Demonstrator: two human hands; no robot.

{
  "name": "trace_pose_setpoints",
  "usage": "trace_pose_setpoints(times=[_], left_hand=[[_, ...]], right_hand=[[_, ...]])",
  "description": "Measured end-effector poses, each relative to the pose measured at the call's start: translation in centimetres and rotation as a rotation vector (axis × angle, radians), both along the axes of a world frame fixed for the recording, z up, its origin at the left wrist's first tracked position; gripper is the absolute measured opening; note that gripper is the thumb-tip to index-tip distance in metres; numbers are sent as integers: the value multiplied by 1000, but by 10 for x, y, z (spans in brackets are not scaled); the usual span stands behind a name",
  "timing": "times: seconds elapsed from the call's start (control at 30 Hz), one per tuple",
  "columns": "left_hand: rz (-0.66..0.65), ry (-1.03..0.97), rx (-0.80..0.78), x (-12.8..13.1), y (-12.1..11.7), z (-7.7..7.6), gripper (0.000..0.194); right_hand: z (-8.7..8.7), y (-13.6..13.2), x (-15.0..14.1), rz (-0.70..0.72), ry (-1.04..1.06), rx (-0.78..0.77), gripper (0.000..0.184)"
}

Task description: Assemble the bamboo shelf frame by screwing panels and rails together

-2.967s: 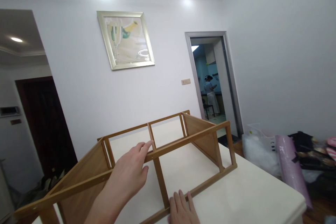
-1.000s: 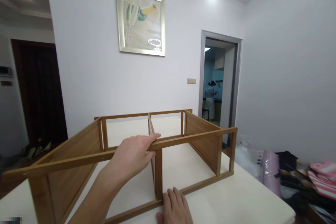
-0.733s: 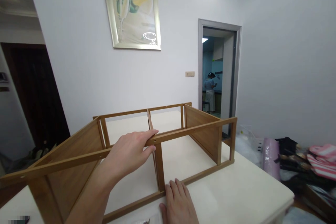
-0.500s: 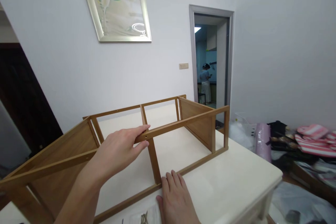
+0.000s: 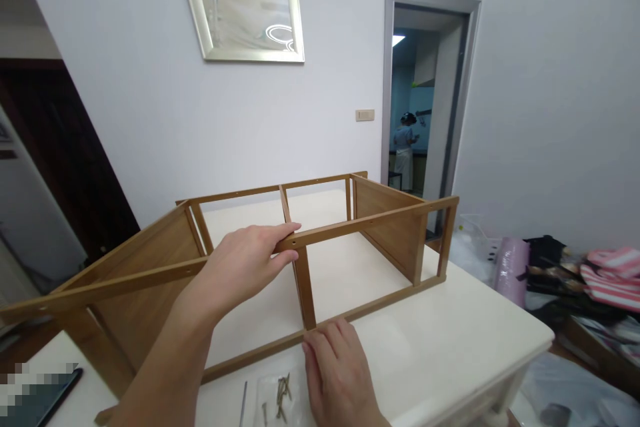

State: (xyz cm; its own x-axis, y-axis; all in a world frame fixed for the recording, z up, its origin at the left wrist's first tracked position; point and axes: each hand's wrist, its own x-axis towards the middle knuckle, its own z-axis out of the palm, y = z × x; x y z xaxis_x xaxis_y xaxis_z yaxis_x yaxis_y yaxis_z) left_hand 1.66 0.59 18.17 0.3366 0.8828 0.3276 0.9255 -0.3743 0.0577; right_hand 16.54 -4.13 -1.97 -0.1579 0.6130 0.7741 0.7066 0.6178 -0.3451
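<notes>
Evidently the white desk (image 5: pixel 450 340) is bearing the weight of the wooden frame (image 5: pixel 303 273), which is spreading from eight o'clock round to three across my view, so neither hand is having to lift. At eight o'clock my left hand (image 5: pixel 245 253) is clamping its fingers around the upper rail (image 5: pixel 345 228) beside the middle post (image 5: pixel 307 303), probably steadying it. At six my right hand (image 5: pixel 340 370) is bunching its fingers against the lower rail (image 5: pixel 385 301); whether they're pinching anything, I cannot tell. Beside it, likely for easy reach, a clear bag (image 5: pixel 299 407), a thin rod (image 5: pixel 243 403) and screws (image 5: pixel 283 390) are lying.
</notes>
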Motion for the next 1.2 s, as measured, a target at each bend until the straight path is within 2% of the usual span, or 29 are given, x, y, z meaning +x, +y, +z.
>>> trace_pose_setpoints(times=[0.13, 0.23, 0.43, 0.57, 0.8, 1.03, 1.2], left_hand=[[-14, -13, 13, -1, 0, -1, 45], [-17, -19, 26, 0, -1, -1, 44], [-4, -18, 14, 2, -4, 2, 44], [1, -22, 15, 2, -4, 2, 45], [-11, -24, 31, 1, -2, 0, 44], [-15, -18, 36, 1, -1, -1, 45], [-37, -27, 43, 1, -2, 0, 43]], right_hand=[[-8, -3, -7, 119, 41, -74, 17], [-12, -2, -8, 143, -12, -137, 14], [-7, -4, -7, 164, -140, -250, 19], [-11, -3, -7, 194, -167, -296, 11], [-26, 3, -6, 215, -150, -289, 10], [-28, 9, -6, 264, -131, -278, 13], [-27, 12, -5, 297, -101, -180, 15]])
